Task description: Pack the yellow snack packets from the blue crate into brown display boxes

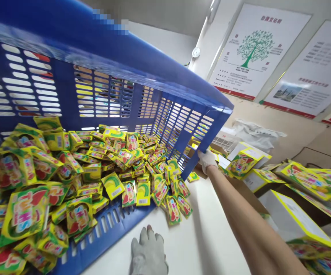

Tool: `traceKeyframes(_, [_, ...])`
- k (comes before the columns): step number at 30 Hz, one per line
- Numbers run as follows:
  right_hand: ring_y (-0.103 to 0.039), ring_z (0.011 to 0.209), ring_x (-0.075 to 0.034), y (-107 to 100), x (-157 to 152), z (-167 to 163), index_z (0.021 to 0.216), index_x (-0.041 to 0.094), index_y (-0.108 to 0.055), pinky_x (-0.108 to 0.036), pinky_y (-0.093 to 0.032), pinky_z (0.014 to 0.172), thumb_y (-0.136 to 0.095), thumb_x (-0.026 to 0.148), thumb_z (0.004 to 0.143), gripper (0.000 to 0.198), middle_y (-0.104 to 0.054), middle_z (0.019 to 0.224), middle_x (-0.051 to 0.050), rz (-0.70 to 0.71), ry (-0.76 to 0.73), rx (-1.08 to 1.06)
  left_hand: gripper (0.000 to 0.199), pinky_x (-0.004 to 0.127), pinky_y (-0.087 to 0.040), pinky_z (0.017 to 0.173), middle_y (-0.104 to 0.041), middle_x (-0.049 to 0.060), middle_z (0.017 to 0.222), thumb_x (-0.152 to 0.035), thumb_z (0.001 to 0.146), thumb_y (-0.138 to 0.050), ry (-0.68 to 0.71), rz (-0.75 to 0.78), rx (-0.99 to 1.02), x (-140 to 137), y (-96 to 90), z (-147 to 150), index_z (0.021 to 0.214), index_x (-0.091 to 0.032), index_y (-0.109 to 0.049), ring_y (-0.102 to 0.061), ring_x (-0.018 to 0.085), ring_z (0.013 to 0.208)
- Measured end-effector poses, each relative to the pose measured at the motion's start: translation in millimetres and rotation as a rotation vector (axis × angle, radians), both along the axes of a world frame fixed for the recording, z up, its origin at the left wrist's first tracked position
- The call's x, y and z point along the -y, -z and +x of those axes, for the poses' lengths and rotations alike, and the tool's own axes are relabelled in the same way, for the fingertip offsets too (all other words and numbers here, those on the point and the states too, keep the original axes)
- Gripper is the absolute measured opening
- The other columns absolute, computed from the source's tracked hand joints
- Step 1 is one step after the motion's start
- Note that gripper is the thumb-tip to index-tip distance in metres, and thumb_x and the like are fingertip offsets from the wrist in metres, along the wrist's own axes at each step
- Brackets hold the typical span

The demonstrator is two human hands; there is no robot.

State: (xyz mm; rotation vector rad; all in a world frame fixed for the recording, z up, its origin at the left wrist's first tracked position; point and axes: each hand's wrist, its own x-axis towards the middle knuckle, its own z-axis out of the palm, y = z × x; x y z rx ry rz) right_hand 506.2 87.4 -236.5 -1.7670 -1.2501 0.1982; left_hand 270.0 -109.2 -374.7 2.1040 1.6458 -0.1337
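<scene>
A large blue plastic crate [142, 72] lies tipped on its side, with its open side toward me. Many small yellow-green candy boxes [81, 214] with fruit pictures are heaped inside it. A few have slid past its lower edge onto the white table [179, 248]. My right hand [208, 160], in a light glove, is closed around the crate's right edge; its fingertips are partly hidden. My left hand [150, 250], in a grey glove with one fingertip bare, is palm down with fingers stretched out, over the tabletop in front of the spilled boxes.
On the right stand larger white and yellow display boxes [297, 217], several of them open, in and around a brown carton [245, 194]. White plastic bags [257, 133] lie behind them. Posters [260, 49] hang on the wall at the back.
</scene>
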Motion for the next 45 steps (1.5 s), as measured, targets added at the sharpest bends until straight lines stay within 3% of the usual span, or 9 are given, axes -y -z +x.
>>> traceKeyframes(7, [-0.063,0.067,-0.019,18.7,36.6,26.7,0.091,0.018,-0.065,-0.03,-0.051,0.061,-0.054,0.035,0.075,0.025,-0.068,0.073,-0.004,-0.048,0.069,-0.044,0.056,0.057,-0.03,0.101,-0.039,0.02,0.148,-0.02,0.073,-0.062,0.01,-0.047,0.0,1.3,11.6,6.7,0.128,-0.018,-0.057,-0.032,0.038,0.136])
traceKeyframes(13, [-0.061,0.073,-0.022,28.4,85.2,36.1,0.091,0.02,-0.058,-0.033,-0.047,0.067,-0.053,0.038,0.074,0.025,-0.065,0.08,-0.005,-0.04,0.281,0.023,0.043,0.045,-0.036,0.098,-0.061,0.014,0.126,-0.012,0.076,-0.053,0.04,-0.051,0.049,0.4,3.4,2.4,0.117,-0.021,-0.064,-0.049,0.031,0.124])
traceKeyframes(19, [-0.062,0.075,-0.018,71.4,141.0,17.9,0.103,0.016,-0.057,-0.03,-0.046,0.067,-0.044,0.04,0.085,0.033,-0.067,0.09,-0.009,-0.544,0.108,0.138,0.026,0.032,-0.044,0.075,-0.069,0.003,0.088,-0.028,0.09,-0.04,-0.12,0.023,0.255,4.6,-27.2,-10.2,0.082,-0.027,-0.066,-0.063,0.021,0.086])
traceKeyframes(22, [-0.063,0.079,-0.022,103.0,158.5,-1.7,0.092,0.015,-0.062,-0.031,-0.045,0.069,-0.065,0.032,0.072,0.026,-0.067,0.088,-0.01,-0.723,0.014,0.155,0.029,0.032,-0.041,0.089,-0.065,0.009,0.102,-0.033,0.093,-0.039,-0.126,0.366,0.354,0.9,-28.1,-11.9,0.095,-0.022,-0.065,-0.058,0.022,0.099])
traceKeyframes(25, [-0.061,0.093,-0.028,121.7,168.7,-17.1,0.097,0.016,-0.062,-0.034,-0.043,0.077,-0.071,0.029,0.066,0.035,-0.065,0.103,-0.015,-0.807,-0.03,0.208,0.033,0.035,-0.039,0.094,-0.058,0.011,0.114,-0.035,0.086,-0.054,-0.032,0.432,0.319,-4.8,-21.8,-10.5,0.114,-0.019,-0.061,-0.053,0.026,0.107])
traceKeyframes(29, [-0.061,0.094,-0.026,119.7,183.0,-18.1,0.092,0.018,-0.06,-0.032,-0.043,0.074,-0.07,0.036,0.07,0.03,-0.066,0.102,-0.013,-0.871,-0.077,0.194,0.05,0.037,-0.04,0.09,-0.057,0.01,0.115,-0.028,0.076,-0.064,0.025,0.279,0.186,-9.0,-17.7,-10.2,0.124,-0.018,-0.055,-0.054,0.028,0.106])
traceKeyframes(36, [-0.064,0.078,-0.017,94.0,226.2,-15.8,0.091,0.017,-0.057,-0.025,-0.046,0.063,-0.054,0.037,0.085,0.021,-0.069,0.089,-0.008,-0.92,-0.18,-0.012,0.033,0.035,-0.04,0.086,-0.06,0.011,0.113,-0.033,0.087,-0.051,-0.058,0.213,0.147,-5.3,-28.5,-14.0,0.116,-0.018,-0.055,-0.057,0.026,0.104])
traceKeyframes(43, [-0.065,0.082,-0.023,113.0,223.1,-35.5,0.109,0.015,-0.058,-0.03,-0.049,0.065,-0.081,0.033,0.057,0.06,-0.069,0.098,-0.013,-0.933,-0.168,-0.017,0.044,0.032,-0.042,0.08,-0.063,0.012,0.11,-0.032,0.08,-0.062,-0.064,0.079,0.146,-1.4,-30.8,-11.7,0.118,-0.018,-0.047,-0.061,0.026,0.104])
traceKeyframes(45, [-0.065,0.079,-0.022,109.3,224.2,-30.5,0.102,0.014,-0.062,-0.029,-0.05,0.064,-0.081,0.032,0.057,0.053,-0.071,0.093,-0.011,-0.93,-0.191,-0.042,0.038,0.032,-0.042,0.078,-0.064,0.012,0.108,-0.033,0.081,-0.059,-0.103,0.028,0.206,-2.5,-30.3,-13.2,0.115,-0.02,-0.047,-0.062,0.026,0.102])
